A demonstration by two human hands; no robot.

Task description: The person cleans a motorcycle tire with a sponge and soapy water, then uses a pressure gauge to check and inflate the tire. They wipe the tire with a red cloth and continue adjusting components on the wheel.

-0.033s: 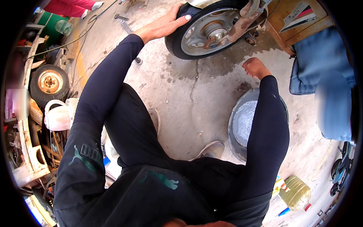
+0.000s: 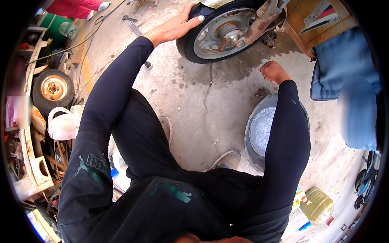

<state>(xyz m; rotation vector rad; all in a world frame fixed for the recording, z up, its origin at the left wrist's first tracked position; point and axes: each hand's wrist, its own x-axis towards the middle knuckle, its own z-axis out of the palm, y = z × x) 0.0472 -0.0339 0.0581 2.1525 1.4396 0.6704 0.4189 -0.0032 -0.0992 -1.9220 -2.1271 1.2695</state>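
At the top, a wheel with a grey spoked rim [image 2: 201,42] and black tyre [image 2: 187,49] stands on a rusty arm. My left hand [image 2: 178,25] grips its upper left edge. The thumb lies toward the sidewall, and the fingers go over a dark rubber piece [image 2: 201,11] there. Lower right of the wheel, my right hand [image 2: 274,73] hovers apart from it with fingers curled in; the palm side is hidden. Below that hand is a grey tub [image 2: 250,150] of cloudy, foamy liquid [image 2: 262,127], partly covered by my right forearm.
Wrenches [image 2: 135,28] lie on the concrete left of the wheel. A wooden cabinet [image 2: 298,34] and blue cloth [image 2: 340,60] stand right. A spare wheel [image 2: 52,90], white bucket [image 2: 63,124] and scrap crowd the left. A yellowish jug [image 2: 317,206] sits lower right. Someone's red trousers [image 2: 73,6] show upper left.
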